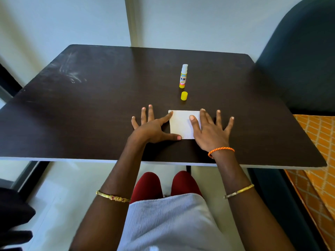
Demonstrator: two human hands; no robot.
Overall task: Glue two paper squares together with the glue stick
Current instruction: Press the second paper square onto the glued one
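Note:
A white paper square (182, 124) lies flat on the dark table (90, 115) near its front edge; I cannot tell whether a second square lies under it. My left hand (154, 126) rests flat with spread fingers, its index fingertip and thumb touching the paper's left edge. My right hand (210, 130) is flat too, its thumb and index finger pressing on the paper's right side. Farther back the glue stick (183, 76) stands upright with its white glue exposed. Its yellow cap (184, 96) stands separately just in front of it.
A dark green chair back (299, 60) rises at the table's right. An orange patterned cloth (319, 142) lies below the table's right edge. A pale wall stands behind the table. My knees in red show under the front edge.

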